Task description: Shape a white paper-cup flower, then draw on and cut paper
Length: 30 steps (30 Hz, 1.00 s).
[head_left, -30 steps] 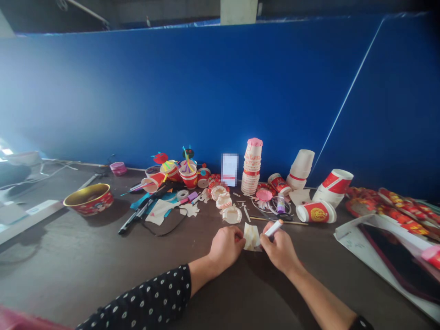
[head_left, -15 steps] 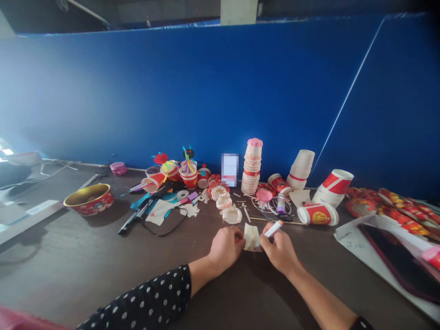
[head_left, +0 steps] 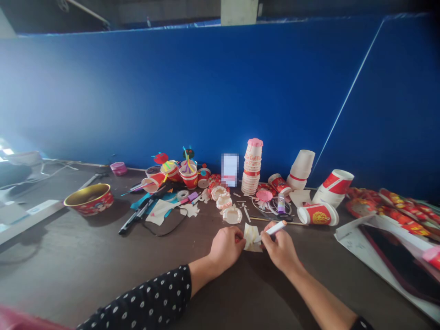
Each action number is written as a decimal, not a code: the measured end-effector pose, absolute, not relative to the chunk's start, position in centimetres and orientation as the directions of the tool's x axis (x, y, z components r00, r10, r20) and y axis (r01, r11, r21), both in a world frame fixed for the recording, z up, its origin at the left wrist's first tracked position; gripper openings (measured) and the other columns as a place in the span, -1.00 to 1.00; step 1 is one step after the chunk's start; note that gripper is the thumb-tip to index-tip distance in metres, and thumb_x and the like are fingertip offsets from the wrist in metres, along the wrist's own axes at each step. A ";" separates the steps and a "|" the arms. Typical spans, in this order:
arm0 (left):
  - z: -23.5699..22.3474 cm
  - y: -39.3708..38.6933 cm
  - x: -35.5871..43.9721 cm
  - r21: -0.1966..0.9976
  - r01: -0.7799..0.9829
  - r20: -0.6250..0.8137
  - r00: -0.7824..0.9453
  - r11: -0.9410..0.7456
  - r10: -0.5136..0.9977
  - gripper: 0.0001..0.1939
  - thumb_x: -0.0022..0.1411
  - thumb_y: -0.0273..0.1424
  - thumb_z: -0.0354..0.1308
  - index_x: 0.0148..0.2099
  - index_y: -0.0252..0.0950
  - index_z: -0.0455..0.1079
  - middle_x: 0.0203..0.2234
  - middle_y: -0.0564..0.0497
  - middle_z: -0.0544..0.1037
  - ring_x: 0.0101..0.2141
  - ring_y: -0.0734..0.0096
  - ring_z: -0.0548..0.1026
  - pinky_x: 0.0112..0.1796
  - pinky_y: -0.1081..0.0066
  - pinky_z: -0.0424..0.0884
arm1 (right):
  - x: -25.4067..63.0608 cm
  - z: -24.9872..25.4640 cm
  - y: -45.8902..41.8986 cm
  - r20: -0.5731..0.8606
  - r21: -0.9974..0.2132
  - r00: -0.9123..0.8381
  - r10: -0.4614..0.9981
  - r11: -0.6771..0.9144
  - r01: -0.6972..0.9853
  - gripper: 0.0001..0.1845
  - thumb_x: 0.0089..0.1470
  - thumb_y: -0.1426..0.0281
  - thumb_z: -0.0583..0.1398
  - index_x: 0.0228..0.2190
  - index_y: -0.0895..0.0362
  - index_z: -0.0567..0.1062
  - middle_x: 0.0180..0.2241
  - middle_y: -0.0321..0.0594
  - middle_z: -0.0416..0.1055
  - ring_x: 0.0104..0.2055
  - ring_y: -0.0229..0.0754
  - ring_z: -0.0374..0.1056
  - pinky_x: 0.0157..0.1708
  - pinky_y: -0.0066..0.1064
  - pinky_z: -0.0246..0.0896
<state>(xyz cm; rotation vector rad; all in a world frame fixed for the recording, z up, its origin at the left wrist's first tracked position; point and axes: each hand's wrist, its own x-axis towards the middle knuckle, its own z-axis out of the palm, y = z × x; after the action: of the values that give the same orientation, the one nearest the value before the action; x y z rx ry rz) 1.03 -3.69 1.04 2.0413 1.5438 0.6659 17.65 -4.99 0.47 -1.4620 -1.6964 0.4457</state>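
Observation:
A small cream piece of paper [head_left: 252,236] with faint yellowish marks lies on the dark table in front of me. At its left edge, my left hand [head_left: 225,250] is closed, fingertips gripping the paper's side. A bit of red shows between those fingers, too small to name. My right hand [head_left: 280,251] is closed round a white marker [head_left: 276,228] with an orange end, held at a slant. The marker's tip reaches over the right part of the paper; whether it touches is hard to tell.
Beyond my hands lie cut cup pieces [head_left: 232,214], a glue stick [head_left: 281,204] and a thin wooden stick [head_left: 295,222]. A tall cup stack [head_left: 252,169] stands behind them. Leftward are a gold-lined bowl [head_left: 90,199] and decorated cups [head_left: 189,176]; rightward, a tablet [head_left: 395,261] rests on a white box lid.
The marker has shifted slightly to the right at its orange end and lies flatter, its tip now showing over the paper. My left hand and the paper stay in place.

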 end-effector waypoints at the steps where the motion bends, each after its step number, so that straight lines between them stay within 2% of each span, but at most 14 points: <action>1: 1.1 -3.7 1.0 0.644 0.728 0.085 0.240 -0.237 0.967 -0.84 -0.01 -0.43 0.04 -0.37 -0.34 0.41 -0.51 0.01 0.49 -0.45 0.44 0.40 -0.46 0.52 0.19 | 17.7 0.4 -5.0 0.354 -0.728 0.029 0.935 0.256 0.636 -0.82 -0.04 0.29 0.02 -0.58 0.09 0.24 -0.72 -0.36 0.28 -0.65 -0.25 0.27 -0.59 -0.49 0.10; 14: 1.2 -3.7 1.1 0.644 0.731 0.076 0.233 -0.226 0.970 -0.83 -0.02 -0.41 0.05 -0.36 -0.34 0.42 -0.50 0.00 0.50 -0.47 0.44 0.41 -0.45 0.50 0.21 | 17.6 0.6 -4.9 0.359 -0.682 0.006 0.933 0.258 0.684 -0.82 -0.04 0.28 0.02 -0.56 0.09 0.28 -0.66 -0.28 0.38 -0.61 -0.22 0.30 -0.57 -0.47 0.10; 22: 0.9 -3.7 1.1 0.645 0.728 0.096 0.227 -0.234 0.969 -0.84 -0.02 -0.42 0.04 -0.38 -0.32 0.42 -0.52 0.02 0.48 -0.48 0.45 0.39 -0.46 0.51 0.20 | 17.5 0.5 -4.9 0.369 -0.628 -0.021 0.929 0.265 0.732 -0.83 -0.06 0.32 0.02 -0.62 0.08 0.23 -0.71 -0.36 0.30 -0.64 -0.25 0.26 -0.61 -0.49 0.02; 30: 0.8 -3.6 1.0 0.656 0.720 0.087 0.224 -0.225 0.971 -0.86 -0.03 -0.41 0.05 -0.39 -0.30 0.40 -0.53 0.05 0.48 -0.48 0.46 0.38 -0.47 0.52 0.19 | 17.6 0.9 -5.1 0.368 -0.650 -0.017 0.930 0.270 0.710 -0.82 -0.07 0.33 0.02 -0.64 0.08 0.21 -0.73 -0.36 0.27 -0.65 -0.26 0.23 -0.60 -0.49 0.03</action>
<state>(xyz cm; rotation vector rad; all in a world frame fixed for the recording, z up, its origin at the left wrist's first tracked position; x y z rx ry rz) 1.03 -3.57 0.76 2.0190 1.5531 0.6829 17.59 -5.12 0.89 -1.4959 -1.7809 0.3656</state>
